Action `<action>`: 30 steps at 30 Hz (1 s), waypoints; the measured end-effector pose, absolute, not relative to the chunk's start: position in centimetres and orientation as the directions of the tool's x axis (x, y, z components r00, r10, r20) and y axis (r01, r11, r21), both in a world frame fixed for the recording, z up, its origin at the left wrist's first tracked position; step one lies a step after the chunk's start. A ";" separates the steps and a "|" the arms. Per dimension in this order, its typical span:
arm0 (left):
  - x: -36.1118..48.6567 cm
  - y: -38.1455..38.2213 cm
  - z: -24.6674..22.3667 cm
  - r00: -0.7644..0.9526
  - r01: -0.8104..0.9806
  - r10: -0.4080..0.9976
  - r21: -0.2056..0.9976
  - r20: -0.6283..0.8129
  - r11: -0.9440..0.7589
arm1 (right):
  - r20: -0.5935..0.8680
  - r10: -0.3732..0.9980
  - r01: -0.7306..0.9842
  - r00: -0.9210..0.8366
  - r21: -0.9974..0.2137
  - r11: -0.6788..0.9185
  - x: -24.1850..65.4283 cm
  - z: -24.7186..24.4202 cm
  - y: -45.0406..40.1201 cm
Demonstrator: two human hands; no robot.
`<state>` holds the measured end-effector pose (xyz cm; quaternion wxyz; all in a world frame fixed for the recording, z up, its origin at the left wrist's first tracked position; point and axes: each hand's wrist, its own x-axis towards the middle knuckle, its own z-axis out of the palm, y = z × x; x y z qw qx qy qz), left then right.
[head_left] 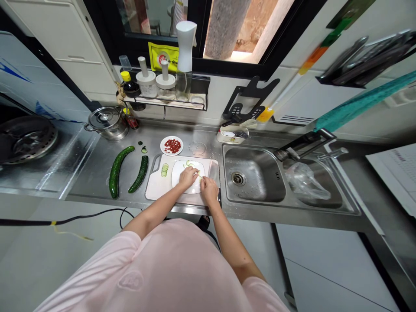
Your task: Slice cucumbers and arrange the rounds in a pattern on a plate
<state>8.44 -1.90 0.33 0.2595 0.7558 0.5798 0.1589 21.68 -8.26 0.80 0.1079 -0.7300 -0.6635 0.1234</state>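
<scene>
Over a white square plate (pixel 177 177), my left hand (pixel 188 177) and my right hand (pixel 209 189) come together, fingers pinched. Between their fingertips is a thin pale-green cucumber slice (pixel 199 176), partly hidden. More cucumber slices (pixel 187 164) lie at the plate's far edge. Under the plate is a white cutting board (pixel 152 189) with a grey handle. A short row of overlapping cucumber slices (pixel 164 170) rests on its left part. At the board's right side lies what looks like a knife (pixel 220 197), its dark handle toward me.
Left of the board lie two cucumbers (pixel 117 171) (pixel 139 175) and small cut ends (pixel 143 150). A small plate of red chopped pieces (pixel 172 145) stands behind it. A lidded pot (pixel 107 122) is at back left, a double sink (pixel 255 173) at right, a condiment shelf (pixel 165 103) above.
</scene>
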 end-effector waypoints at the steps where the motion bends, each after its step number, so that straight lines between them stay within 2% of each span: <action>1: 8.4 -1.9 0.4 0.271 0.791 0.961 0.583 -0.063 -0.185 | -0.030 0.995 0.939 0.098 -0.329 -0.103 21.8 0.8 -8.5; 6: 8.6 -1.8 0.4 0.271 0.788 0.958 0.593 -0.092 -0.166 | -0.056 0.995 0.947 0.078 -0.306 -0.092 21.7 0.7 -9.0; 19: 8.9 -1.6 -0.2 0.266 0.842 0.960 0.504 -0.082 -0.191 | -0.105 0.991 0.968 0.078 -0.229 -0.101 21.4 0.4 -8.5; 30: 8.9 -1.5 -0.1 0.268 0.837 0.960 0.515 -0.088 -0.186 | -0.108 0.991 0.963 0.085 -0.247 -0.109 21.3 0.4 -8.1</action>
